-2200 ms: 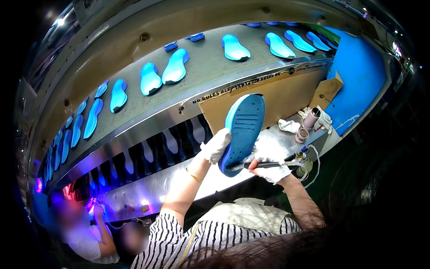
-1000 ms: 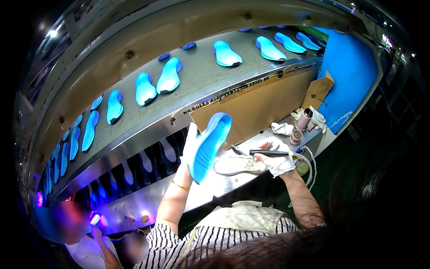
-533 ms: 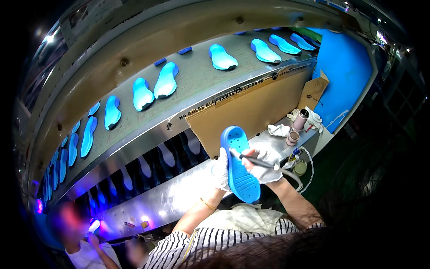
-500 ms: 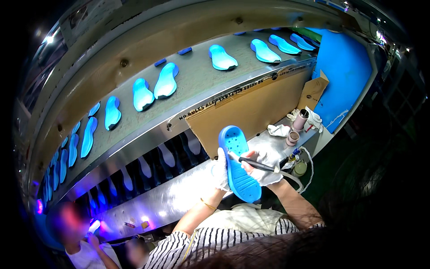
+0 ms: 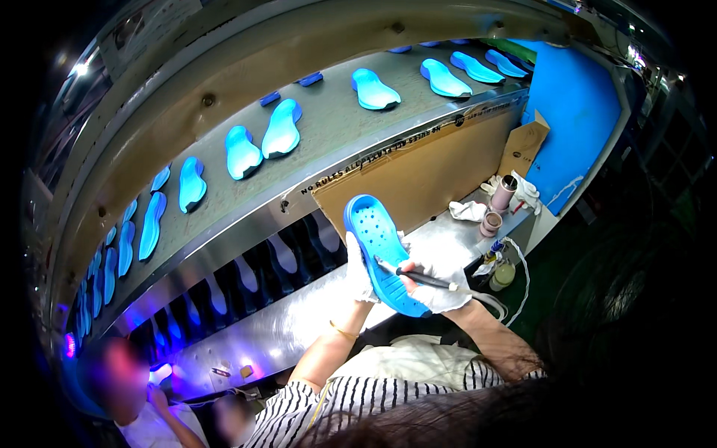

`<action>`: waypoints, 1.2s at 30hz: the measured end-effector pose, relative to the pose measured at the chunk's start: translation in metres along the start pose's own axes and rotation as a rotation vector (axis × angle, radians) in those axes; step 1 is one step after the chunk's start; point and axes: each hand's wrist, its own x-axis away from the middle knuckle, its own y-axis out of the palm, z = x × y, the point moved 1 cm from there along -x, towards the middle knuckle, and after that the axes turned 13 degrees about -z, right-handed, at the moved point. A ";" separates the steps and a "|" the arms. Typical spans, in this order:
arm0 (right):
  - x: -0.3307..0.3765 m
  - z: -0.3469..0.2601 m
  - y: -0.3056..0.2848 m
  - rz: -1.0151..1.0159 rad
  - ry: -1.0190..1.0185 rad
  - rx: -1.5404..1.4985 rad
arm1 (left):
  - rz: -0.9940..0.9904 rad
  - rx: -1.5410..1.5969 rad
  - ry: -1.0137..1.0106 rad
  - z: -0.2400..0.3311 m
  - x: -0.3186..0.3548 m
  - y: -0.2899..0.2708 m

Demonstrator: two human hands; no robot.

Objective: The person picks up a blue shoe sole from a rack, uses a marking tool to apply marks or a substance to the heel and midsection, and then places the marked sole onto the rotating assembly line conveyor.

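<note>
A bright blue shoe sole, with holes at its far end and ridges at its near end, is held tilted in front of my body. My left hand, in a white glove, grips it along its left edge. My right hand, gloved with bare fingertips showing, is closed around a black pen-shaped tool. A pale hose trails from the tool's back end. The tool's light tip lies over the sole's inner face near its middle; whether it touches cannot be made out.
Beyond my hands, a conveyor belt carries several blue soles. Below it run a cardboard sheet and a metal ledge. A pink tumbler, a small cup and white cloths stand right. Another person is at lower left.
The sole has shifted left and slightly up with both my hands. The tool's tip now lies farther toward the sole's ridged end. The surroundings have shifted slightly in the view.
</note>
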 end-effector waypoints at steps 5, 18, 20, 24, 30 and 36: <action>0.007 0.019 0.014 -0.083 0.064 -0.241 | 0.095 -0.029 0.071 0.013 0.004 0.011; -0.002 0.003 -0.005 0.037 -0.037 -0.092 | -0.150 0.258 -0.064 -0.006 0.017 0.017; 0.006 0.002 0.011 -0.002 0.007 -0.181 | -0.188 0.272 -0.049 0.001 0.011 0.018; 0.008 0.008 0.006 -0.010 0.081 -0.022 | -0.157 0.138 0.027 0.009 0.006 0.013; 0.004 -0.004 0.029 0.007 -0.024 0.167 | -0.242 0.164 0.088 0.018 0.000 0.021; 0.009 0.009 0.012 0.008 0.230 -0.185 | -0.236 0.235 0.099 0.025 0.001 0.022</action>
